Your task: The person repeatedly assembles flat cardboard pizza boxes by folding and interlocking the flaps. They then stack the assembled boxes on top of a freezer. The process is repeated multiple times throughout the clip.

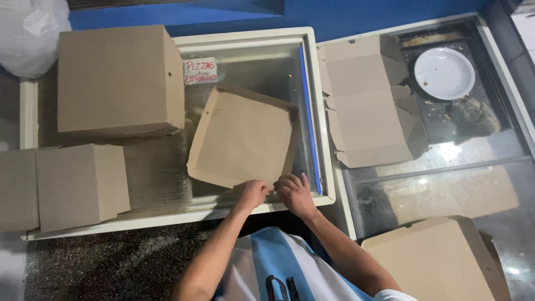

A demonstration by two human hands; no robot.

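A flat brown cardboard pizza box (242, 136) lies tilted on the glass lid of a white chest freezer (253, 39). My left hand (253, 192) grips the box's near corner edge. My right hand (294, 192) rests beside it at the same near edge, fingers curled on the cardboard flap. Both forearms reach up from the bottom of the view, over a light blue and white striped shirt.
Stacks of folded boxes stand at the left: a tall stack (117, 78) and a lower stack (78, 184). An unfolded box blank (365, 103) lies on the second freezer beside a white plate (444, 72). Another closed box (437, 262) sits at bottom right.
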